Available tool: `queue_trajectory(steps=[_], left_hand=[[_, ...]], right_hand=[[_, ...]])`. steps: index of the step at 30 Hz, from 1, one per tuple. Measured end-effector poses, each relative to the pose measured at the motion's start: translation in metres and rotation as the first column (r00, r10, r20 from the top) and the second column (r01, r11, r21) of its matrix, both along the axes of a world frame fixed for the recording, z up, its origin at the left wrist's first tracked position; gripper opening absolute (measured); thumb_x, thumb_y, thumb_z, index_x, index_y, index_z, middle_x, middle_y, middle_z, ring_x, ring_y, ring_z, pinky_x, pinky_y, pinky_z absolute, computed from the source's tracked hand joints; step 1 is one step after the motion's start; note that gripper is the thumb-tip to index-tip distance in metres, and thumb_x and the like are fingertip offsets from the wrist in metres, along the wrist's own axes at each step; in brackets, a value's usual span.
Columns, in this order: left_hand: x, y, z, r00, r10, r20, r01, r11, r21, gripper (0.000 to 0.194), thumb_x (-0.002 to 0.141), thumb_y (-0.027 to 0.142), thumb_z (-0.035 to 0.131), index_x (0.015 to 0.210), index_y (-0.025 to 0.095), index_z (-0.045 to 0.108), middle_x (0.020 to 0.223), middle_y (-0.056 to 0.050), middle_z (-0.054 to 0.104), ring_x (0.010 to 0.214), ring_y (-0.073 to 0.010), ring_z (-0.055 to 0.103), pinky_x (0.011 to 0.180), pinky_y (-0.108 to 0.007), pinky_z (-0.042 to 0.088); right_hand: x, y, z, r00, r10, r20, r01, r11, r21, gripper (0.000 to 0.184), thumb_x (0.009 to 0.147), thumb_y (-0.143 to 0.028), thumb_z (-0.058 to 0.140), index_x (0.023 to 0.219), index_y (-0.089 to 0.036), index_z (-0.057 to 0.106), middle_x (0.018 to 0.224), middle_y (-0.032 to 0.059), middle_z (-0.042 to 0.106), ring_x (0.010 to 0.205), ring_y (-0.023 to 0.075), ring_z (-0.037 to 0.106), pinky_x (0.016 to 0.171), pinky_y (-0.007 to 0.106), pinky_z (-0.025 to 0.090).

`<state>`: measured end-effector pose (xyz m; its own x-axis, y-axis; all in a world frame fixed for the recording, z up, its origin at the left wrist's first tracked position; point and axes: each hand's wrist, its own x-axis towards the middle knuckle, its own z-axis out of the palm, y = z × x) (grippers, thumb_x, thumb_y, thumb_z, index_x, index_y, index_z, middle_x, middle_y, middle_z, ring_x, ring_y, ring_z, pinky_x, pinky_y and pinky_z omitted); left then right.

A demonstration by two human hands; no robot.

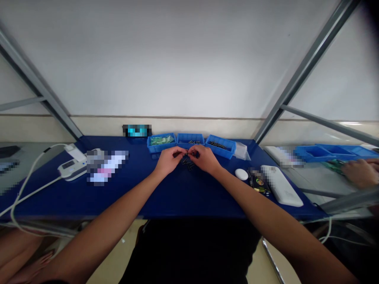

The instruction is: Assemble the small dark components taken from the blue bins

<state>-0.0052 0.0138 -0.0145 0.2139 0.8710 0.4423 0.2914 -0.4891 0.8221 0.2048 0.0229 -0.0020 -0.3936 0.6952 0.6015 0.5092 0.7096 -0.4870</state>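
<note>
My left hand point(169, 161) and my right hand point(204, 158) meet fingertip to fingertip just in front of the blue bins. Both are closed in a pinch, and what sits between the fingers is too small to name. On the table right below them lie several thin dark pieces point(190, 165), screw-like in shape. Behind my hands, the left blue bin point(151, 149) holds green-and-clear small packets point(162, 140). Some small metallic parts point(194, 142) lie in the middle blue bin point(184, 137). Dark slender parts point(218, 145) fill the right blue bin point(232, 152).
A clear plastic bag point(241, 150) lies beside the right bin. Toward the right are a round white case point(241, 174) and a white power bank point(286, 189). A power strip point(72, 171) with cables stands left. Another person's hand point(359, 173) works at the neighbouring table.
</note>
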Motion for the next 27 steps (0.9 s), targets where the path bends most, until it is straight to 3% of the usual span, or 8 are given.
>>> queue_trajectory(steps=[4,8,15,21,27], left_hand=[[0.0029,0.0002,0.0006,0.988,-0.041,0.146,0.046,0.998,-0.031,0.029,0.090,0.034,0.073,0.115,0.020,0.071,0.116,-0.010,0.078,0.106,-0.0250,0.076,0.100,-0.044,0.059],[0.0023,-0.0013,-0.0002,0.997,0.024,0.075,-0.022,1.000,-0.017,0.031,0.093,0.039,0.070,0.118,0.022,0.070,0.111,-0.010,0.079,0.102,-0.0251,0.076,0.093,-0.041,0.061],[0.0030,-0.0070,0.0007,0.998,-0.057,0.001,0.057,0.997,-0.049,0.035,0.098,0.039,0.062,0.128,0.023,0.069,0.101,-0.007,0.080,0.094,-0.0243,0.078,0.089,-0.040,0.062],[0.0037,-0.0058,0.0005,0.997,-0.074,-0.026,0.074,0.997,0.002,0.033,0.100,0.038,0.059,0.127,0.024,0.073,0.121,-0.007,0.078,0.108,-0.0243,0.076,0.100,-0.041,0.059],[0.0021,-0.0010,-0.0025,0.999,-0.042,0.006,0.042,0.999,0.011,0.031,0.096,0.039,0.067,0.120,0.024,0.076,0.120,-0.006,0.078,0.110,-0.0253,0.075,0.100,-0.043,0.060]], right_hand=[[-0.0001,-0.0019,0.0010,1.000,0.019,-0.011,-0.019,1.000,-0.012,0.031,0.087,-0.011,0.066,0.115,-0.024,0.068,0.090,0.0003,0.075,0.081,0.0175,0.069,0.079,0.030,0.053],[0.0017,-0.0016,0.0034,0.999,0.037,0.005,-0.037,0.998,0.045,0.043,0.090,-0.009,0.058,0.128,-0.027,0.067,0.093,0.0010,0.075,0.085,0.0182,0.069,0.083,0.031,0.053],[0.0026,-0.0026,0.0039,0.997,-0.062,-0.053,0.062,0.998,-0.001,0.023,0.091,-0.016,0.064,0.112,-0.025,0.070,0.090,0.0000,0.077,0.076,0.0173,0.071,0.076,0.030,0.054],[0.0027,-0.0018,0.0040,0.998,-0.028,-0.056,0.031,0.998,0.051,0.008,0.093,-0.020,0.068,0.098,-0.024,0.072,0.093,0.0034,0.075,0.085,0.0189,0.070,0.077,0.031,0.054],[0.0015,-0.0036,0.0056,0.996,0.046,-0.083,-0.043,0.999,0.029,0.008,0.092,-0.021,0.070,0.099,-0.022,0.074,0.093,0.0046,0.072,0.079,0.0172,0.068,0.073,0.030,0.055]])
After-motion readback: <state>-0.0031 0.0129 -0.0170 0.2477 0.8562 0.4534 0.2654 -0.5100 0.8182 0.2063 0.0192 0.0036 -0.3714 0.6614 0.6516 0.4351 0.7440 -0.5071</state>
